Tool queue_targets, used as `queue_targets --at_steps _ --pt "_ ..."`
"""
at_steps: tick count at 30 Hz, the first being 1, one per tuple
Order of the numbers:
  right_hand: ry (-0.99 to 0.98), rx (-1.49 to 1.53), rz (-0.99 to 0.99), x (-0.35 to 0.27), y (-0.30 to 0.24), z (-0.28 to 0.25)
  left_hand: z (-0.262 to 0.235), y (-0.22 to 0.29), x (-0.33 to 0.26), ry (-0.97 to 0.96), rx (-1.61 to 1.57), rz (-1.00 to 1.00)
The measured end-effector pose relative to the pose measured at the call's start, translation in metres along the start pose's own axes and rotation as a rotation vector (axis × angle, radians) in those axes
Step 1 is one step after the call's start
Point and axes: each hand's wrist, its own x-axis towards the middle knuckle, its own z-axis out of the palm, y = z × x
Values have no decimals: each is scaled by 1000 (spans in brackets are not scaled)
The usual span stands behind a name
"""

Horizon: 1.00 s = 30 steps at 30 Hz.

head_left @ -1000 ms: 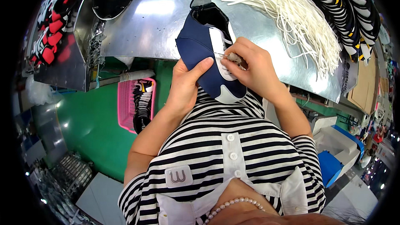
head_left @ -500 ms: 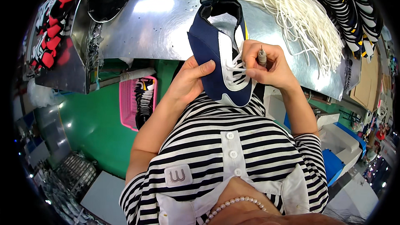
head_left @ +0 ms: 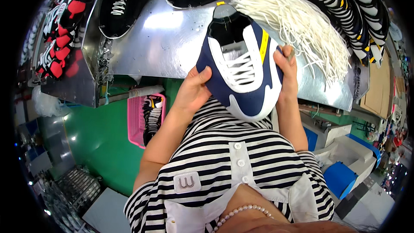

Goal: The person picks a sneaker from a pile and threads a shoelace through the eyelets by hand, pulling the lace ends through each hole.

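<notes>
As the left hand (head_left: 193,89) grips the navy shoe upper (head_left: 253,102) | right hand (head_left: 288,77) clasps its opposite side | metal bench (head_left: 148,54) beyond!

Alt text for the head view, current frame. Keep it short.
A person's left hand and right hand hold a navy-and-white shoe upper, toe toward the wearer, with white lace crisscrossing its front. Behind it, a metal table bears a heap of loose white laces at right; a pink basket sits below left.

shirt patch (head_left: 187,182): letter-like mark | yellow shoe strip (head_left: 264,46): print too small
</notes>
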Motion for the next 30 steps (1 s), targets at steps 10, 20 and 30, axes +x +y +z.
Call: queue_targets --at_steps 10,20,30 --pt "-77 28 -26 1 10 4 2 1 4 -39 -72 -29" --pt "-199 -629 -21 23 27 -6 40 155 -39 340 1417 692" --pt "-228 -924 -67 27 29 2 -126 304 189 245 2660 1134"
